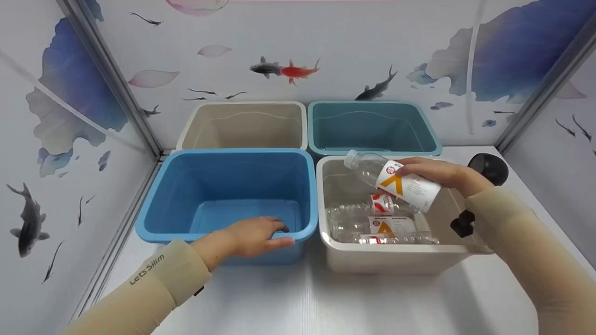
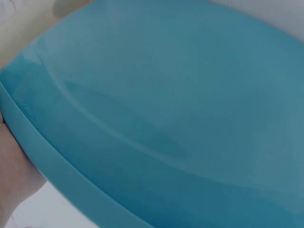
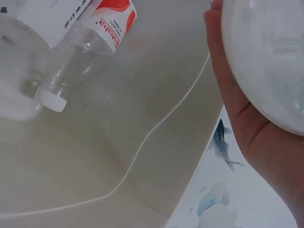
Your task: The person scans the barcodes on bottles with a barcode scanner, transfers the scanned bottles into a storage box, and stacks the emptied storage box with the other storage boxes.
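Note:
My right hand (image 1: 435, 172) grips a clear plastic bottle (image 1: 412, 188) with a white label and an orange mark. The bottle is tilted, its white cap to the left, over the front right beige bin (image 1: 400, 258). Inside that bin lie several other clear bottles (image 1: 393, 225); one with a red and white label (image 3: 111, 23) shows in the right wrist view. At the front right corner of the blue bin (image 1: 233, 151), my left hand (image 1: 253, 236) holds the rim, fingers over it and thumb outside. The left wrist view shows mostly the blue bin's inner wall (image 2: 190, 95).
Behind stand a second beige bin (image 1: 247, 104) at left and a teal bin (image 1: 372, 106) at right. All four bins sit close together on a white table (image 1: 298, 302). Printed panels (image 1: 326, 37) with fish and leaves enclose the back and sides.

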The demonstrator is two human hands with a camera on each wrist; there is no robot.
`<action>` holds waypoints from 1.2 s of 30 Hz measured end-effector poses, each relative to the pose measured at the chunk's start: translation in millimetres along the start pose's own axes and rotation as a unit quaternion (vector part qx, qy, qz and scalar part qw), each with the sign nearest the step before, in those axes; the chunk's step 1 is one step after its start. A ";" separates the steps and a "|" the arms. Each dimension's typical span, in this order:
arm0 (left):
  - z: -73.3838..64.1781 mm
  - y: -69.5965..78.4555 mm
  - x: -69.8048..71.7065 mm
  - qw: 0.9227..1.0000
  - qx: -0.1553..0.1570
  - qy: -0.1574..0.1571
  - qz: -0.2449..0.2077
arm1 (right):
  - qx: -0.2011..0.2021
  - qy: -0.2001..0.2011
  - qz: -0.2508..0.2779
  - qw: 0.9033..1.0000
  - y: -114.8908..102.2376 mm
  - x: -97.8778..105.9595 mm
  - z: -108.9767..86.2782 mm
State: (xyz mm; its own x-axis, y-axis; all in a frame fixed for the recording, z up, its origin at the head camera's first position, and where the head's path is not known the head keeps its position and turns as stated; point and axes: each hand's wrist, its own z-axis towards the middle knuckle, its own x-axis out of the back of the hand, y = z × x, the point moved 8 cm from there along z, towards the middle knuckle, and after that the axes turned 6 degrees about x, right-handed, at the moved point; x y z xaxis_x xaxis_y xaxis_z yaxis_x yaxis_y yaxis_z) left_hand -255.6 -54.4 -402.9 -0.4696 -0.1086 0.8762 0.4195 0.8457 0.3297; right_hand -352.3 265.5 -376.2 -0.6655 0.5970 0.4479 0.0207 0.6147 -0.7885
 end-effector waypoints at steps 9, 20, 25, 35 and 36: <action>-0.7 0.9 0.5 1.000 0.000 0.000 -0.003 | 0.004 -0.041 0.001 0.999 -1.5 -6.6 -3.0; -1.0 1.1 1.4 1.000 -0.002 0.007 0.004 | 0.002 0.007 0.005 1.000 -7.2 13.2 -23.4; -2.2 2.7 2.1 1.000 -0.005 0.010 0.003 | 0.015 0.028 0.010 0.999 -9.4 23.6 -33.8; -1.1 1.8 1.2 1.000 -0.014 0.011 -0.009 | 0.006 0.140 -0.061 0.988 -1.8 64.1 -60.7; -2.0 1.0 1.4 1.000 -0.016 0.013 -0.012 | 0.008 0.151 -0.067 0.986 -2.0 67.3 -61.5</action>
State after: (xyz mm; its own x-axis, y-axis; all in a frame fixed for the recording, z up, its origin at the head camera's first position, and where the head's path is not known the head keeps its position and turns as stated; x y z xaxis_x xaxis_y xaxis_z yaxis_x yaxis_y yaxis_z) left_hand -254.3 -54.8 -400.6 -0.4591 -0.1426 0.8769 0.4333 0.8258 0.3611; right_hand -351.3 336.1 -318.6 -0.4098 0.6387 0.6513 -0.0648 0.6918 -0.7192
